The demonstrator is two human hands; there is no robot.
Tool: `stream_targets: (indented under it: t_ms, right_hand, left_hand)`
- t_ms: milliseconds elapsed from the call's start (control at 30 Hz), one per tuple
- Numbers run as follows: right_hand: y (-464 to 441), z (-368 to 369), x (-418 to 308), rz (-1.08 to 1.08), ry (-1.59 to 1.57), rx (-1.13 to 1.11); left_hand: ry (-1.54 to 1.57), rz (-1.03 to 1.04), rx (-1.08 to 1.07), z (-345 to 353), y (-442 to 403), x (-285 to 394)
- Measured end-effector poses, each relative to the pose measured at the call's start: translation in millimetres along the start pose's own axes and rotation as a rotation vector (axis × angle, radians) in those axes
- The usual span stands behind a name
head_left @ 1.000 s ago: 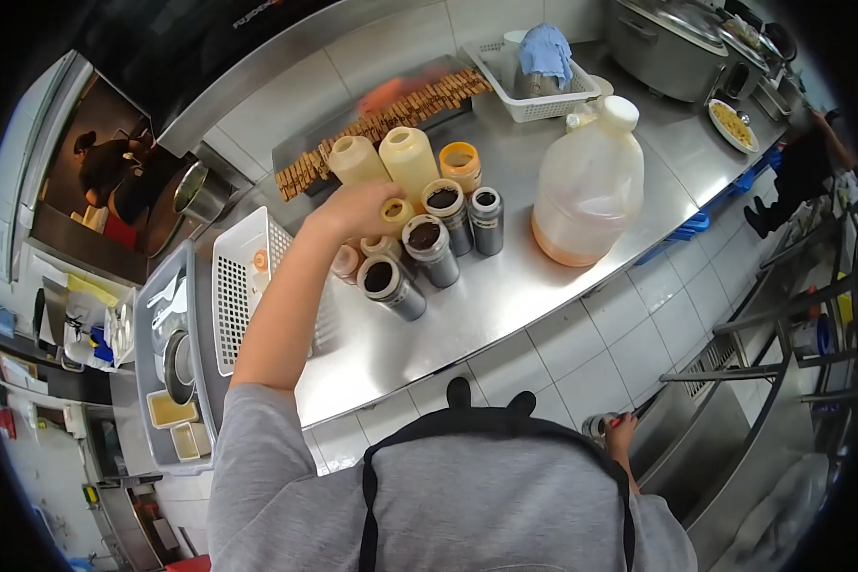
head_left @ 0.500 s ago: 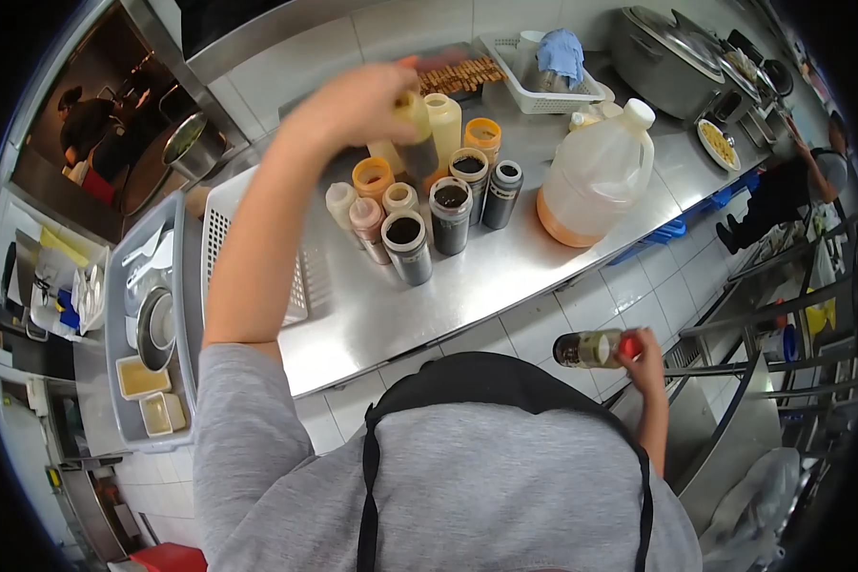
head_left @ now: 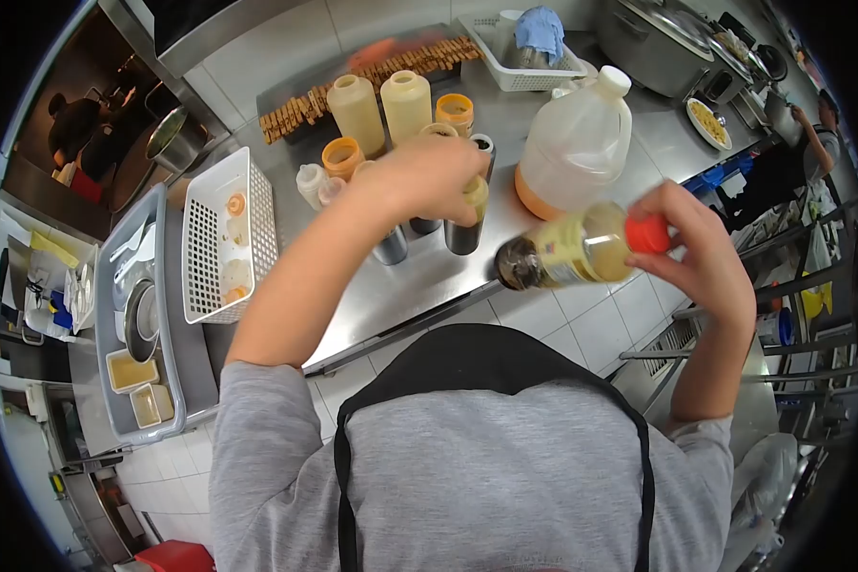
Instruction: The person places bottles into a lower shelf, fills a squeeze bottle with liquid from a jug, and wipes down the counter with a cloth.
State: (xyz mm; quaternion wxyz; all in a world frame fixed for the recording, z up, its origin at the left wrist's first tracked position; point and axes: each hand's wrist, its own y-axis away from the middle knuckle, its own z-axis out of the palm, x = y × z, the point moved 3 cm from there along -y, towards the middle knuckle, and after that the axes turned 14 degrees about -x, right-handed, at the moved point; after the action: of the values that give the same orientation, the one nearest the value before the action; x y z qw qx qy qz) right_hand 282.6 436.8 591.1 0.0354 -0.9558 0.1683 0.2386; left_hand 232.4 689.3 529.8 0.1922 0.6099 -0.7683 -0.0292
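My left hand (head_left: 439,181) is closed around the upper part of a squeeze bottle (head_left: 463,235) with dark contents, near the counter's front edge. My right hand (head_left: 686,234) grips the red-capped end of a large clear bottle (head_left: 567,250) with a pale label. That bottle lies nearly level in the air, its dark-filled end toward the squeeze bottle. Beside and behind my left hand stand uncapped squeeze bottles: pale yellow ones (head_left: 356,112), an orange-rimmed one (head_left: 455,110) and a dark-filled one (head_left: 391,250). My forearm hides some of them.
A large jug (head_left: 577,143) with orange liquid stands right of the bottles. Left is a white basket (head_left: 227,229) holding bottle tops, beside a grey tub (head_left: 114,381). Skewered pieces (head_left: 296,112) line the back. Another person (head_left: 820,143) stands far right.
My left hand has brought the squeeze bottle from the back of the group to the front edge. My right hand has lifted the red-capped bottle up toward it. The white basket shows more fully.
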Motion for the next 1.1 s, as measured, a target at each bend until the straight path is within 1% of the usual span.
stream_targets:
  t_ms: [33, 100, 133, 233, 400, 467, 500, 567, 600, 667, 700, 767, 900, 967, 1000, 1067, 1100]
  right_hand:
    - [-11, 2, 4, 0.000, -0.004, -0.007]
    - [-32, 9, 7, -0.135, 0.019, -0.059]
    - [-41, 12, 6, -0.088, -0.069, -0.115]
    - [-61, 13, 10, -0.156, 0.012, -0.090]
    - [-74, 8, 14, -0.187, 0.006, -0.156]
    - [-76, 2, 7, -0.254, 0.053, -0.175]
    - [-79, -1, 7, -0.251, 0.052, -0.177]
    - [-84, -5, 3, -0.308, 0.220, -0.242]
    - [-87, -7, 2, -0.306, 0.218, -0.243]
    - [-91, -7, -2, -0.322, 0.239, -0.306]
    - [-92, -8, -4, -0.321, 0.237, -0.307]
    - [-92, -7, -6, -0.243, 0.239, -0.335]
    - [-87, -7, -13, -0.198, 0.289, -0.387]
    - [-79, -5, -16, -0.374, 0.321, -0.370]
    - [-79, -4, -13, -0.372, 0.321, -0.375]
    - [-80, -4, -6, -0.304, 0.353, -0.352]
    - [-80, -3, -5, -0.300, 0.353, -0.355]
  left_hand:
    - [-0.007, -0.037, -0.044, 13, -7, -3]
    - [-0.011, -0.074, -0.086, 29, -14, -8]
    - [-0.035, -0.076, -0.076, 35, -15, -9]
    - [-0.060, -0.091, -0.059, 48, -18, -16]
    - [-0.056, -0.160, -0.108, 60, -17, -19]
    - [-0.110, -0.058, 0.110, 54, -6, -4]
    - [-0.107, -0.056, 0.108, 52, -2, 4]
    - [0.197, 0.080, 0.299, 44, 2, 24]
    - [0.199, 0.080, 0.297, 50, -4, 31]
    - [0.431, 0.203, 0.590, 64, -16, 38]
    - [0.432, 0.203, 0.589, 72, -22, 43]
    - [0.643, 0.184, 0.773, 83, -30, 43]
    - [0.739, 0.175, 0.698, 101, -42, 31]
    - [0.845, 0.363, 0.446, 101, -48, 25]
    - [0.849, 0.364, 0.446, 102, -49, 25]
    - [1.063, 0.458, 0.398, 106, -52, 27]
    - [1.066, 0.460, 0.396, 108, -52, 31]
